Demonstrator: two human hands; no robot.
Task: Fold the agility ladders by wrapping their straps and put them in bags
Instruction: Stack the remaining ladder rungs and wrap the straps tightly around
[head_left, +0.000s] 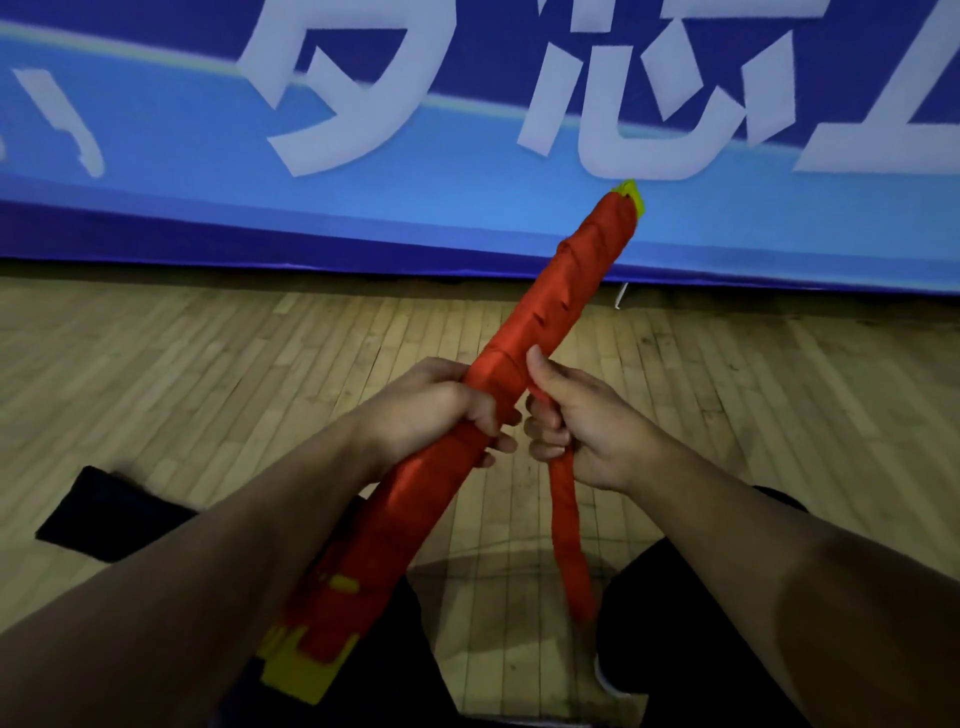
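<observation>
A bundled agility ladder (550, 312), its yellow rungs wound in red strap, slants from my lap up to the right toward the banner. Yellow rung ends show at both tips. My left hand (441, 402) grips the bundle around its middle from the left. My right hand (576, 421) holds the loose red strap (569, 535) right beside the bundle, thumb up against the wrapping. The strap's free tail hangs down between my knees.
A dark flat bag (104, 514) lies on the wooden floor (208, 374) at the left. A blue banner (156, 197) with large white characters stands along the far edge of the floor. My dark-trousered legs fill the bottom of the view.
</observation>
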